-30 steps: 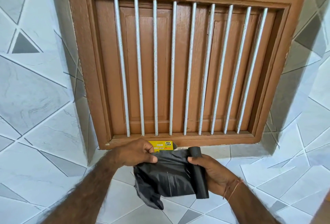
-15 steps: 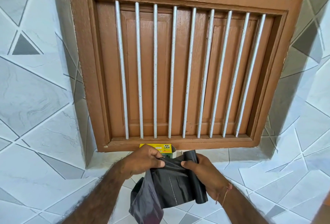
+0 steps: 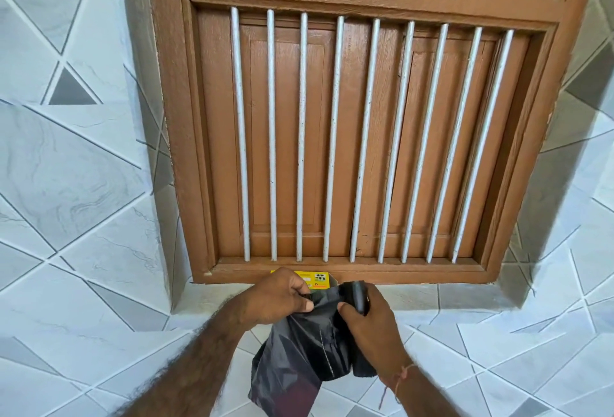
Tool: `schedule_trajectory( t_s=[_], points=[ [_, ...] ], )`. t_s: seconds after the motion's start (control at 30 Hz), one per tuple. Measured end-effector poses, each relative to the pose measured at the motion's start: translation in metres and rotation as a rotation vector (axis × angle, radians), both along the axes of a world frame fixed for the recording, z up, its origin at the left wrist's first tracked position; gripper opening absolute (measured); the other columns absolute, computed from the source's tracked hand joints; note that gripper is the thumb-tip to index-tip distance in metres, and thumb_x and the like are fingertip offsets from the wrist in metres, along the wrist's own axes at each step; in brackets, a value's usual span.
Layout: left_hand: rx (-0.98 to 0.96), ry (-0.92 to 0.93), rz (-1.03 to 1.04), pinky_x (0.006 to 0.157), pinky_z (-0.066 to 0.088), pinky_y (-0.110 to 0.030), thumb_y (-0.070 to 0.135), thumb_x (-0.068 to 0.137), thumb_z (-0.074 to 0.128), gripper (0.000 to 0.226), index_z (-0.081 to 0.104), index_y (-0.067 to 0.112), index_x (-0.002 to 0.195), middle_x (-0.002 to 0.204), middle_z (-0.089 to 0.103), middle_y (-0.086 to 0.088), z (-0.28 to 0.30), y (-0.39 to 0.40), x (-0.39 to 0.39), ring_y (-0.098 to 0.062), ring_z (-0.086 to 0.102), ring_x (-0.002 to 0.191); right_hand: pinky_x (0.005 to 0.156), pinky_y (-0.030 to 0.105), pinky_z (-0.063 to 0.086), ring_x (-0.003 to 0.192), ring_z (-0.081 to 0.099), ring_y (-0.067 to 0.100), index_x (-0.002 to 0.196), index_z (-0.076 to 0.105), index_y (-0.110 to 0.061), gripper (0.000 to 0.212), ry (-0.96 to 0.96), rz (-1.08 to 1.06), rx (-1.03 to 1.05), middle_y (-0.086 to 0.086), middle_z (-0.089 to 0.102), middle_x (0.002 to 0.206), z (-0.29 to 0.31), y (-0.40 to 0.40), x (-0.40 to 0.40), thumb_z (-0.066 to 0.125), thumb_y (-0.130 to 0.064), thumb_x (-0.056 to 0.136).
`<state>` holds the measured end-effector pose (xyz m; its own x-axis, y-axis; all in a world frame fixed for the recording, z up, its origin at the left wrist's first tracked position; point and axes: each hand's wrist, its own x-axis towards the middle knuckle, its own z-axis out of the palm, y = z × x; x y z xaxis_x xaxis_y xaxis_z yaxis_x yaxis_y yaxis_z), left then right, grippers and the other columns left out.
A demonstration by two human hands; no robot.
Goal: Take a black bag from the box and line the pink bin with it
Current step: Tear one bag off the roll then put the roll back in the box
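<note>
A black bag [image 3: 299,357] hangs unrolled from a black roll of bags [image 3: 357,292], low in the middle of the head view. My left hand [image 3: 279,293] pinches the bag's top edge on the left. My right hand [image 3: 372,320] is closed around the roll, its thumb on the plastic. A line of perforation runs down the bag between the two hands. The yellow box [image 3: 315,279] stands on the ledge just behind my left hand, mostly hidden by it. The pink bin is not in view.
A brown wooden window frame [image 3: 186,184] with white metal bars [image 3: 300,137] fills the wall straight ahead. A tiled ledge [image 3: 432,297] runs under it. Grey-and-white tiled walls [image 3: 76,184] stand on both sides.
The bag has unrolled and hangs lower. My hands have come closer together at its top edge. The view has shifted so the window sits lower and nearer.
</note>
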<state>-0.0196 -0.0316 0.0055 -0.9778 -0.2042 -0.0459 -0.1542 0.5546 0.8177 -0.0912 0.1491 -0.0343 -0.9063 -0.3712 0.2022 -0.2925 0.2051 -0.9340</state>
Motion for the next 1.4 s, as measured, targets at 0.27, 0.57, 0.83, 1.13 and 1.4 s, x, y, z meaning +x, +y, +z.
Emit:
schedule_trajectory(
  t_s=[0.27, 0.57, 0.83, 1.13, 1.4],
  points=[
    [-0.014, 0.050, 0.012, 0.060, 0.038, -0.019, 0.013, 0.088, 0.066, 0.014, 0.069, 0.007, 0.076, 0.065, 0.058, 0.002, -0.005, 0.013, 0.000, -0.003, 0.047, 0.059, 0.075, 0.038, 0.057, 0.081, 0.071, 0.027, 0.087, 0.071, -0.011, 0.011, -0.249, 0.140, -0.209, 0.011, 0.075, 0.083, 0.004, -0.009, -0.004, 0.076, -0.015, 0.078],
    [-0.153, 0.227, 0.177, 0.064, 0.040, -0.028, 0.023, 0.091, 0.061, 0.023, 0.061, 0.013, 0.070, 0.062, 0.052, 0.008, -0.020, 0.036, -0.004, -0.010, 0.046, 0.062, 0.063, 0.033, 0.054, 0.063, 0.063, 0.020, 0.070, 0.070, -0.008, 0.010, -0.230, -0.034, -0.303, 0.009, 0.071, 0.068, 0.005, -0.016, -0.007, 0.076, -0.013, 0.077],
    [-0.064, 0.396, 0.332, 0.061, 0.040, -0.024, 0.015, 0.091, 0.061, 0.022, 0.062, 0.013, 0.069, 0.062, 0.057, 0.006, -0.026, 0.052, -0.003, -0.008, 0.048, 0.061, 0.058, 0.029, 0.050, 0.059, 0.058, 0.021, 0.067, 0.066, -0.012, 0.014, -0.222, -0.135, -0.373, 0.006, 0.066, 0.064, 0.008, -0.017, -0.011, 0.074, -0.010, 0.077],
    [-0.433, 0.001, 0.287, 0.074, 0.049, -0.029, 0.029, 0.090, 0.056, 0.017, 0.063, 0.027, 0.074, 0.081, 0.068, 0.008, -0.034, -0.013, 0.030, -0.006, 0.059, 0.075, 0.061, 0.033, 0.053, 0.062, 0.059, 0.028, 0.085, 0.064, -0.006, 0.030, -0.577, -0.224, -0.529, 0.016, 0.062, 0.074, 0.018, 0.037, -0.061, 0.075, -0.034, 0.079],
    [-0.898, -0.049, 0.107, 0.094, 0.051, -0.040, 0.031, 0.087, 0.058, 0.057, 0.036, 0.045, 0.137, 0.136, 0.049, -0.002, -0.015, 0.018, -0.026, -0.030, 0.056, 0.117, 0.086, 0.051, 0.049, 0.097, 0.056, 0.038, 0.110, 0.061, -0.004, 0.058, -0.761, 0.311, -0.592, 0.023, 0.060, 0.102, 0.007, 0.037, -0.058, 0.073, -0.005, 0.053]
  ],
)
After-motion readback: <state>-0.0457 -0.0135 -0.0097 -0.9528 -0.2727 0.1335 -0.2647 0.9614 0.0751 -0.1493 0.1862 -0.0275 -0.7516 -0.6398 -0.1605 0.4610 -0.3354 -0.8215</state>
